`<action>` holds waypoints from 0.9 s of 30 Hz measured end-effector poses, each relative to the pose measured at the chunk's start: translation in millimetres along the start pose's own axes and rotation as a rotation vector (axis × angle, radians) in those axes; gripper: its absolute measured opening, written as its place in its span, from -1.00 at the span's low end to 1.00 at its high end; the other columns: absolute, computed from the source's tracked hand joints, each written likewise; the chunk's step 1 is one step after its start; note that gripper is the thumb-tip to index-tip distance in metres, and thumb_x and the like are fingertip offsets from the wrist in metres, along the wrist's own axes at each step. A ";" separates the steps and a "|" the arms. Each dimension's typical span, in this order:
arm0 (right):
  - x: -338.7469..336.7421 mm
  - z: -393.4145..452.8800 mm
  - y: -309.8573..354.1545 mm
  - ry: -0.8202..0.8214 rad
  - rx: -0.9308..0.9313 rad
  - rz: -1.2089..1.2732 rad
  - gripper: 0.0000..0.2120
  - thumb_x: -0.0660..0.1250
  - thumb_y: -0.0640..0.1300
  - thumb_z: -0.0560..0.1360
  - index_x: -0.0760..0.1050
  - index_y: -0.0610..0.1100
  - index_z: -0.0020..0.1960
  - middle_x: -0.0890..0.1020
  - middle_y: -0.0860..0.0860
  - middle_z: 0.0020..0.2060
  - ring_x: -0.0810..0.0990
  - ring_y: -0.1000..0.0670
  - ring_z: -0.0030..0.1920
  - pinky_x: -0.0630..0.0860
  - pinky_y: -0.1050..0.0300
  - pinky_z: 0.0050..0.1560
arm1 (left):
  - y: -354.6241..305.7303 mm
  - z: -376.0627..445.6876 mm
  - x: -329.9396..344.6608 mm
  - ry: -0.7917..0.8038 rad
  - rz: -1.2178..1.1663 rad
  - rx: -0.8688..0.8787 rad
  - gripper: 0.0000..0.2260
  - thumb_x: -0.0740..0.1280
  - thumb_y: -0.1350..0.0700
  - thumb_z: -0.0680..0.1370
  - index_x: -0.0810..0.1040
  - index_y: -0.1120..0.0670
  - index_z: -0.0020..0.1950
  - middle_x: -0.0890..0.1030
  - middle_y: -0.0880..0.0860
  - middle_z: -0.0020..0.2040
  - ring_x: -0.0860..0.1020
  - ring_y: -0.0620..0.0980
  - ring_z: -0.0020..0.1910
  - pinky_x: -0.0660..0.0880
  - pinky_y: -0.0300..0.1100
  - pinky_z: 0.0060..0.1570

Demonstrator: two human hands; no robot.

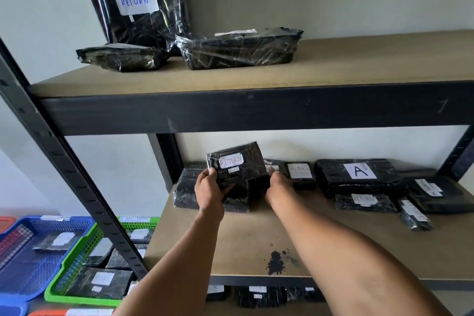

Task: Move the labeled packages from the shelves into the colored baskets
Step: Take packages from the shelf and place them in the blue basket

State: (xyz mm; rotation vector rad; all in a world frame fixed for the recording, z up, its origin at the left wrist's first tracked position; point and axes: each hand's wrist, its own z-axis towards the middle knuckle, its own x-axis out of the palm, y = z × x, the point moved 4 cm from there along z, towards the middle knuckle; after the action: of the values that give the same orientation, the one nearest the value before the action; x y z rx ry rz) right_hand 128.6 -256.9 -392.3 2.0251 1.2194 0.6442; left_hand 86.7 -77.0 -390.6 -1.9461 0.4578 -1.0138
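My left hand [209, 188] grips a black wrapped package labeled RETURN [237, 164], lifted and tilted above the middle shelf [256, 238]. My right hand [278, 185] reaches to the package's lower right edge, fingers curled around a dark package there; which one it holds I cannot tell. More black packages lie on this shelf: one marked A [359, 174] and several marked RETURN [364, 201]. A green basket [77, 264] and a blue basket [28, 259] stand on the floor at lower left, each with packages inside.
The top shelf [333, 64] carries a tall RETURN bag [136, 0] and two flat black packages. A black steel upright [64, 161] slants between the shelf and the baskets. Red basket corners show at far left. More packages sit on the lowest shelf.
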 end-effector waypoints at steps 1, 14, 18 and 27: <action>0.2 1.4 -0.6 0.034 -0.044 -0.011 -0.46 0.48 0.06 0.46 0.51 -0.26 0.29 0.56 -0.12 0.27 0.52 -0.15 0.26 0.42 0.08 0.23 | -0.6 -1.4 -0.5 0.004 -0.001 0.002 -0.83 0.25 0.17 0.66 0.56 0.22 0.17 0.66 0.22 0.09 0.65 0.13 0.05 0.66 -0.01 -0.21; -57.9 0.6 10.4 0.343 0.077 -0.098 -0.80 0.32 -0.02 0.55 0.48 -0.15 0.04 0.61 -0.18 -0.12 0.60 -0.15 -0.15 0.58 -0.03 -0.20 | -0.8 -7.8 3.2 -0.067 -0.074 -0.017 -0.85 0.28 0.16 0.62 0.60 0.19 0.09 0.61 0.18 0.10 0.62 0.10 0.04 0.66 0.01 -0.22; -89.1 6.7 22.6 0.366 -0.080 -0.224 -0.73 0.47 -0.02 0.47 0.59 -0.09 0.11 0.70 -0.10 -0.09 0.66 -0.09 -0.12 0.59 0.04 -0.13 | 1.6 -10.0 11.6 -0.037 -0.017 -0.001 -0.84 0.28 0.15 0.63 0.60 0.18 0.12 0.64 0.16 0.08 0.64 0.10 0.00 0.63 -0.06 -0.32; -160.4 -5.4 61.9 0.432 -0.336 -0.389 -0.69 0.57 0.01 0.32 0.65 -0.12 -0.03 0.71 -0.03 0.00 0.55 -0.07 0.19 0.35 0.05 0.26 | 26.1 -18.7 41.1 0.098 0.211 0.011 -0.85 0.32 0.06 0.60 0.65 0.03 0.10 0.69 0.11 0.05 0.65 0.11 0.06 0.64 0.16 0.01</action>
State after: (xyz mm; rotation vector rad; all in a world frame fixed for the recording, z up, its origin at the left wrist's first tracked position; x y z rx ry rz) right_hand 89.1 -419.5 -352.6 1.3593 1.5753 1.0407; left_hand 98.2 -127.8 -387.3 -1.8006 0.6960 -0.9753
